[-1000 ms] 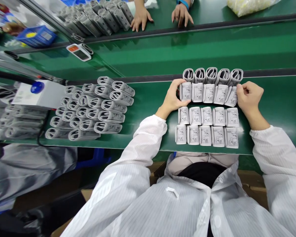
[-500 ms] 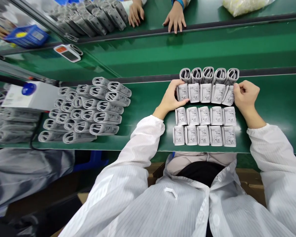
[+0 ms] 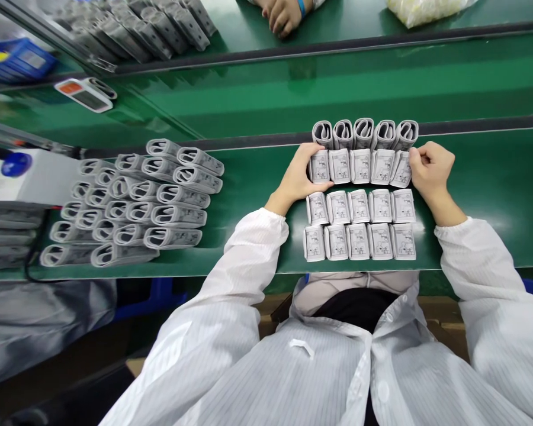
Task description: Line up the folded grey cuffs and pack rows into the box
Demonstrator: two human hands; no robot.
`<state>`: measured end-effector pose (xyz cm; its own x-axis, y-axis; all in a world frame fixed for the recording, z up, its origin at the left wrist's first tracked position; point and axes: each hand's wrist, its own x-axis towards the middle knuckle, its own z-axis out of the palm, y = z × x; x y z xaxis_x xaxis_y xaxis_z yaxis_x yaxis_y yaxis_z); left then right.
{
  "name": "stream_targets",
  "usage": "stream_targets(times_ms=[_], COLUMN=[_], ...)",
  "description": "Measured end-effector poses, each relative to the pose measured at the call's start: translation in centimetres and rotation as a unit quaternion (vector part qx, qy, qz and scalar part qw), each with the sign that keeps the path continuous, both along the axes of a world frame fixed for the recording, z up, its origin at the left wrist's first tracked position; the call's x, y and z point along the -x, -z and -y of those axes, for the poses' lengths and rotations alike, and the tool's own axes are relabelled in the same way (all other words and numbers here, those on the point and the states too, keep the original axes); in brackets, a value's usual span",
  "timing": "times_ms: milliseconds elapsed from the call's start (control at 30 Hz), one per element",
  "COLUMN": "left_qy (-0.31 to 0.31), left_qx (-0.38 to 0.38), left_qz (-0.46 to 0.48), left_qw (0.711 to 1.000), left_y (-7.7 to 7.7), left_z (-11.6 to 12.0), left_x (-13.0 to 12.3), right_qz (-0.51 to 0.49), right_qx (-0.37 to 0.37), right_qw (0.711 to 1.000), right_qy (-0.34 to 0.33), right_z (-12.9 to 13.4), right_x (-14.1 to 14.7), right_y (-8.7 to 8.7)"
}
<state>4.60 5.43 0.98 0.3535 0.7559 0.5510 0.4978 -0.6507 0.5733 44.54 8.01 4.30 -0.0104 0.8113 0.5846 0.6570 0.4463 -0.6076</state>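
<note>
Between my hands lies a row of several folded grey-white cuffs with printed diagrams [image 3: 359,167], standing side by side on the green belt [image 3: 484,183]. My left hand [image 3: 298,174] presses the row's left end, its fingers curled over the first cuff. My right hand [image 3: 430,168] pinches the right end. Behind the row stands a line of several rolled cuffs [image 3: 364,134] with open ends showing. Two more rows of folded cuffs [image 3: 359,225] lie nearer me, just below my hands and apart from them.
A heap of rolled cuffs [image 3: 133,204] lies on the belt to the left, beside a white box [image 3: 26,177]. Across the far belt are a co-worker's hands [image 3: 284,15], grey cuffs [image 3: 137,29], a white device [image 3: 83,94], a blue crate [image 3: 15,59] and a plastic bag [image 3: 426,9].
The whole scene has slid left and slightly up in view as my head turned. My hands still hold the same row. The co-worker's hands have drawn together at the top edge.
</note>
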Motion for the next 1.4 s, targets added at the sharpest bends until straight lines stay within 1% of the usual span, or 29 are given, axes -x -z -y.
stream_targets(times_ms=[167,400,533,700,900,1067,1167,1267,1400], left_qy=[0.007,-0.006,-0.006,0.000,-0.008,-0.013,-0.022,-0.026,-0.014], left_qx=[-0.001,-0.011,-0.016,-0.017,-0.015,-0.015,0.000,0.007,-0.003], left_qz=[0.002,0.011,0.016,0.013,0.004,0.012,0.006,-0.002,0.000], left_qw=[1.000,1.000,1.000,1.000,1.000,1.000,1.000,1.000,1.000], left_y=[0.1,-0.2,0.0,0.4,-0.2,-0.7,-0.8,-0.6,-0.1], left_z=[-0.1,0.0,-0.1,-0.3,0.0,0.3,0.4,0.3,0.2], left_x=[0.2,0.1,0.2,0.3,0.2,-0.1,-0.2,-0.2,0.1], right_qz=[0.014,0.037,0.041,0.021,0.032,0.012,-0.008,-0.015,-0.019], right_qx=[0.012,0.027,0.031,0.018,0.038,0.011,-0.007,-0.017,-0.031], right_qw=[1.000,0.999,0.999,1.000,0.999,1.000,1.000,0.999,0.999], right_qy=[0.004,0.003,0.009,0.002,0.007,-0.011,-0.019,-0.026,-0.026], right_z=[-0.1,-0.1,0.0,0.0,-0.1,-0.1,-0.3,-0.4,-0.4], right_x=[-0.1,-0.3,-0.2,0.0,-0.2,-0.2,-0.1,0.1,0.2], right_y=[0.3,0.6,0.4,0.3,0.3,0.6,0.8,0.8,0.7])
